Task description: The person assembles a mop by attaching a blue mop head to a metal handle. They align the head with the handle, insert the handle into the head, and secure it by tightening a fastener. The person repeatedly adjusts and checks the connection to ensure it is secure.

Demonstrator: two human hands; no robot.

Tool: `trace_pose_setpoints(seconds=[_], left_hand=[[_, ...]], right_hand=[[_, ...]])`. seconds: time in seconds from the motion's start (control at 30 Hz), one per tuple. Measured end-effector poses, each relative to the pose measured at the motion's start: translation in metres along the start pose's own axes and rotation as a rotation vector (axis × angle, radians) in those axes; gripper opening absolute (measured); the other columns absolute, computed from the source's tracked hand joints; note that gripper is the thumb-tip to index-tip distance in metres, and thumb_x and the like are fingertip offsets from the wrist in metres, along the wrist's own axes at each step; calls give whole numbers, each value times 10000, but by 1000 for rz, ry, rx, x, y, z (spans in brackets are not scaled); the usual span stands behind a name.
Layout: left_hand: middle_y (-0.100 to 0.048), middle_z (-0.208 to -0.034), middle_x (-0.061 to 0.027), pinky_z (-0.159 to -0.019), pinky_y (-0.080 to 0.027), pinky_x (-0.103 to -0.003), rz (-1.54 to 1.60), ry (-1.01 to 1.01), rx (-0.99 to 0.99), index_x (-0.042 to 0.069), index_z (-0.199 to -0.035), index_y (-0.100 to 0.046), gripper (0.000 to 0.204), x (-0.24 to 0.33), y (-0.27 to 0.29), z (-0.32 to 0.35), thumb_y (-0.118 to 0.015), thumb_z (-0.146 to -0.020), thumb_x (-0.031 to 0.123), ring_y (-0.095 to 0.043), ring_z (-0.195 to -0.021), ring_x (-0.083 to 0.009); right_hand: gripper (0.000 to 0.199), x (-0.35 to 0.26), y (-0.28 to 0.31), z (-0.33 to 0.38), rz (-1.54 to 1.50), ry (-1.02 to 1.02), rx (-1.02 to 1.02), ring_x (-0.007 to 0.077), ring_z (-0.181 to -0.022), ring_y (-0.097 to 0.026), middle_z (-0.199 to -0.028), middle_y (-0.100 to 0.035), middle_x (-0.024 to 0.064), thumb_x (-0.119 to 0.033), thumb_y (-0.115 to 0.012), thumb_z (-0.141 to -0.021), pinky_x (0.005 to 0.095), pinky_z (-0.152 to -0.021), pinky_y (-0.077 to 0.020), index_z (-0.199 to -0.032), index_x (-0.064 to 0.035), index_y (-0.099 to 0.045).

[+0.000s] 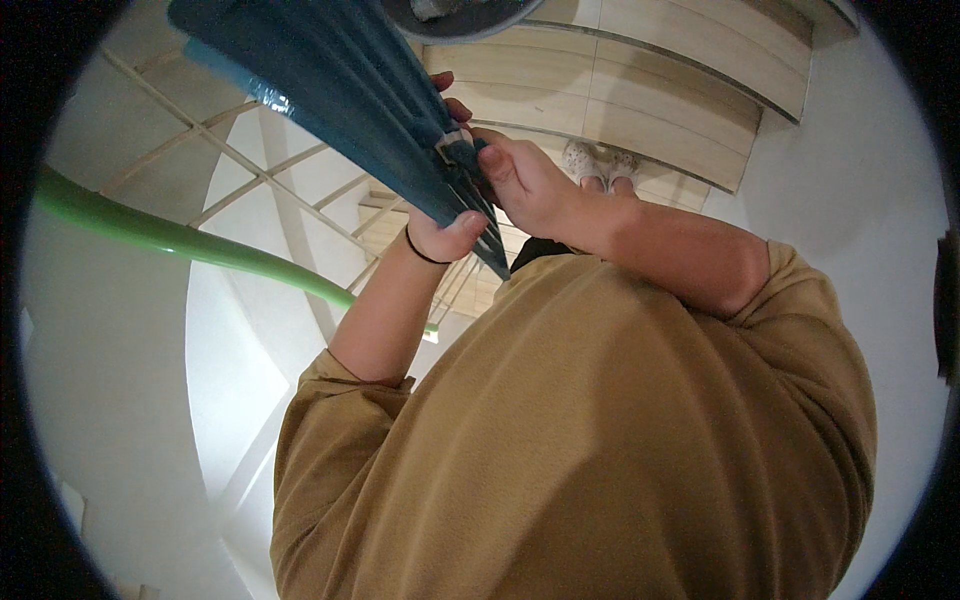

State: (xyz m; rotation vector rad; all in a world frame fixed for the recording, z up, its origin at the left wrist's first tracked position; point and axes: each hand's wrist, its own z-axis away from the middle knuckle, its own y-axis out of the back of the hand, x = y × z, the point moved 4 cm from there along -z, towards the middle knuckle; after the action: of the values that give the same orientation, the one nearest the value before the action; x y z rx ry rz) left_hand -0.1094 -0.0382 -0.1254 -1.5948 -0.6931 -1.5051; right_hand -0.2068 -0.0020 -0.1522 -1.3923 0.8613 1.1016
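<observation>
A dark blue pleated thing [350, 90], which looks like a folded umbrella, slants across the upper middle. It is wide at the upper left and narrows to a point close to my body. My left hand [447, 236], with a black band at the wrist, grips its narrow part, thumb on top and palm beneath. My right hand [525, 182] closes on its right side, the thumb pressed near a small pale strap. Thin pale rods show between the folds by the point. Several fingertips stick out past its far right edge. Its upper end runs out of view.
Pale wood-toned steps [650, 90] with dark edges lie beyond my hands. My light shoes [600, 160] stand on one. A green handrail [190, 235] and a beige lattice railing [230, 150] run along the left. A dark round container [490, 25] holding something grey is at the top. A white wall [850, 180] rises on the right.
</observation>
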Motion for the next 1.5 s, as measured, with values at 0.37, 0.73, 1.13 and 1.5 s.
trace_pose_setpoints(seconds=[0.37,0.73,1.13,1.5], left_hand=[[-362,-1243,-93,-960,-318,-324,-364,-227,150,25,-1341,-178,1073,-3,14,3,-769,-558,461,-403,-1096,-203],[-385,-1197,-102,-949,-352,-313,-265,-63,59,20,-1335,-220,1076,11,19,1,-774,-526,463,-429,-1083,-196],[-248,-1368,-134,-962,-301,-347,-208,74,-6,68,-1370,-224,1036,19,14,-2,-719,-564,491,-339,-1171,-217],[-244,-1369,-123,-961,-304,-332,-205,52,30,68,-1368,-224,1049,14,13,-1,-744,-564,493,-342,-1160,-210]], right_hand=[[256,-5,-6,-5,125,34,44,465,-721,-540,-712,-558,265,-267,-420,-920,461,-589,-429,-954,-16,-459],[327,-7,-9,-4,147,60,44,326,-539,-452,-617,-492,185,-335,-370,-951,355,-530,-372,-955,-17,-448],[367,-6,-3,-7,109,-97,-34,439,-777,-567,-790,-593,250,-333,-370,-938,447,-659,-457,-1103,-37,-509],[374,-6,-1,-7,76,-116,-29,436,-765,-569,-785,-593,250,-340,-364,-938,446,-658,-453,-1088,-31,-514]])
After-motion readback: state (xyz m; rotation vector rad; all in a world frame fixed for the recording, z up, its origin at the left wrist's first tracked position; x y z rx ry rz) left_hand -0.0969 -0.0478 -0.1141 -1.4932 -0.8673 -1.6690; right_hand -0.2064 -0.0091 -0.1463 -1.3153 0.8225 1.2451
